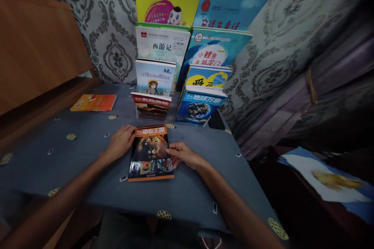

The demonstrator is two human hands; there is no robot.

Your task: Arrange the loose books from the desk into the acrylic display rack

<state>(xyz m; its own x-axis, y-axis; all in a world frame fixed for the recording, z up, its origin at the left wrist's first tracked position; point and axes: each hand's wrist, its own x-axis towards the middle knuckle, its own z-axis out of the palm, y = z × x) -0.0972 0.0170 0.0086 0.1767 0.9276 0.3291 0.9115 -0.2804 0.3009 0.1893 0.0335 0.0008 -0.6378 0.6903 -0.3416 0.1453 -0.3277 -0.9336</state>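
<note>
The lion-covered paperback [152, 147] is lying on the blue-grey tablecloth [87, 140]. The right hand [184, 155] is pinching its right edge; the left hand [123, 140] is curling against its upper left edge, grip unclear. Seeming light, bendable and slick, it is probably favouring side-edge holds.

Two bare arms reach forward, one hand set a little farther out than the other.

From here I see the left forearm [78, 186] slanting inward, its wrist nearly straight, the left hand [121, 141] back up with fingers close together and bent at the tips, pointing toward the right. The right forearm [230, 198] angles in to meet it; the right hand [184, 154] sits nearer the body, knuckles raised, its foremost digit stretched leftward and the lower fingers curled beneath.
</note>
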